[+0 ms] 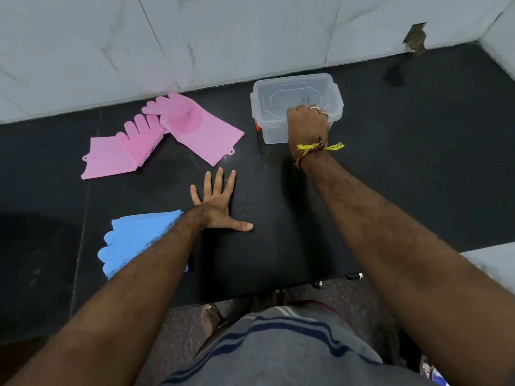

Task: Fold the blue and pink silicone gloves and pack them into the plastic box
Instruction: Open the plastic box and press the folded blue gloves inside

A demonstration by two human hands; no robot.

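A clear plastic box (267, 107) stands open and empty on the black counter, near the back wall. My right hand (306, 123) grips its near rim with closed fingers. Left of the box lie two pink silicone gloves: one (203, 129) spread flat with its bristled palm up, the other (117, 151) folded over, its fingers touching the first. Blue gloves (133, 240) lie stacked at the near left, partly hidden under my left forearm. My left hand (217, 204) rests flat on the counter with fingers spread, holding nothing, just right of the blue gloves.
The black counter (390, 162) runs to a white marble wall at the back and right. Its front edge is close to my body. A broken hole (415, 37) shows in the wall at the back right. A small orange clip (257, 126) shows at the box's left side.
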